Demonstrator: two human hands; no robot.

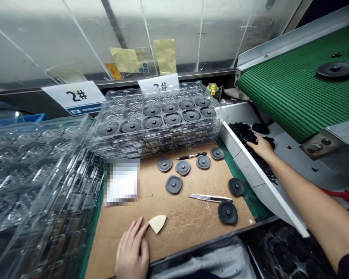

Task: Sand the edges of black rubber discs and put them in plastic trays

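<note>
From where I stand, the left hand (133, 248) lies slack on the cardboard sheet (151, 201), fingers extended and gripping nothing; one fingertip meets the edge of a cream-coloured wedge pad (158, 223). Its wrist is cut off at the bottom of the view. The right hand (261, 146) reaches over the white bin wall (254, 170) to a heap of black scraps (242, 131); its fingertips sink out of sight there, and I can't tell whether they have hold of a piece.

Between the hands, black dished discs (173, 184) are spread over the cardboard, near a pen (191, 156) and a slim utility knife (206, 198). One disc overlaps the knife's end. To the left, a white patch (122, 182) is pixelated past reading.

Behind, more discs sit in the front cups of a clear blister-tray stack (151, 141), which hides part of a second "2#" sign (159, 80). The dark container (291, 252) at lower right is too dim to make out fully.
</note>
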